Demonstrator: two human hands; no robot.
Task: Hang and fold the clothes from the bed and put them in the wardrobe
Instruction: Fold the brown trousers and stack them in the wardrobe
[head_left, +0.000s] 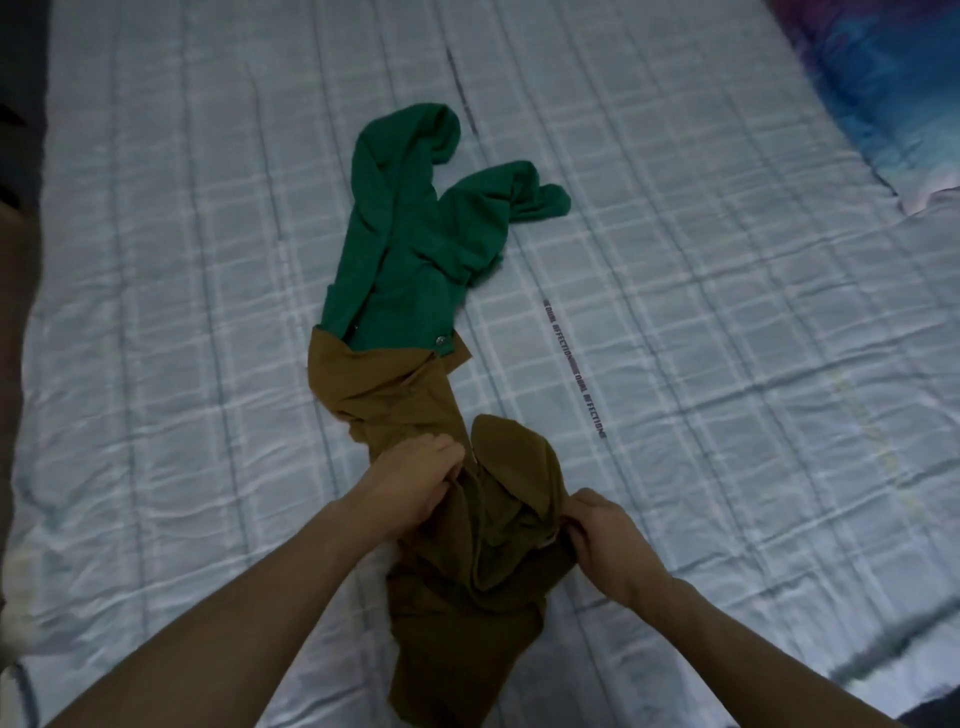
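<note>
Both hands, left hand (415, 480) and right hand (605, 535), grip brown trousers (467, 571); green garment (415, 249) beyond them lies unfolded; early, I judge.

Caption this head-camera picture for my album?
Left hand and right hand grip brown garment on the bed, green garment beyond.

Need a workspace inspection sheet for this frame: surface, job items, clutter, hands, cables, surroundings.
Surface: bed sheet, pale checked, wrinkled.
Job's things: brown garment unfolded, near part bunched between the hands; green garment crumpled beyond it, their ends meeting.
Clutter: blue patterned fabric at the far right corner.
Grippers: left hand grips the brown garment; right hand pinches its other side.
Cables: nothing seen.
Surroundings: dim light; dark shape along the left edge, unidentifiable; no wardrobe in view.
</note>
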